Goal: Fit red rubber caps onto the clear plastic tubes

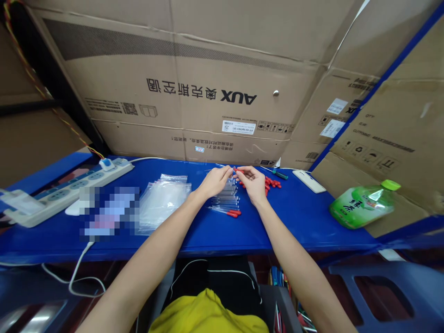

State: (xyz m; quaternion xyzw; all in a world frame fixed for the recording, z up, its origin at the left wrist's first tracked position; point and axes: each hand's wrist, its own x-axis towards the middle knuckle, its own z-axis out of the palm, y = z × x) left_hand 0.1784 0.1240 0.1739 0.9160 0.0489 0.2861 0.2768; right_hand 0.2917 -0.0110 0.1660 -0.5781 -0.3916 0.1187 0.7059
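My left hand (215, 181) is closed, its fingertips pinching a thin clear glass dropper tube (219, 165) that shows only in part. Fingertip to fingertip with it, my right hand (254, 184) pinches a red rubber dropper bulb (238, 170) at the tube's end. How far the bulb sits on the tube cannot be made out. Below my hands lies a row of clear glass tubes (226, 196). Two droppers with red bulbs (234, 213) rest at the near end of that row. Loose red bulbs (273, 183) are heaped just right of my right hand.
Clear zip bags (163, 203) are stacked left on the blue table (222, 238). Further left are a power strip (79, 187) and a blurred-out device (109, 215). To the right are a screwdriver (279, 174), a white phone (308, 181) and a green bottle (362, 206). Cardboard (208, 60) walls the back.
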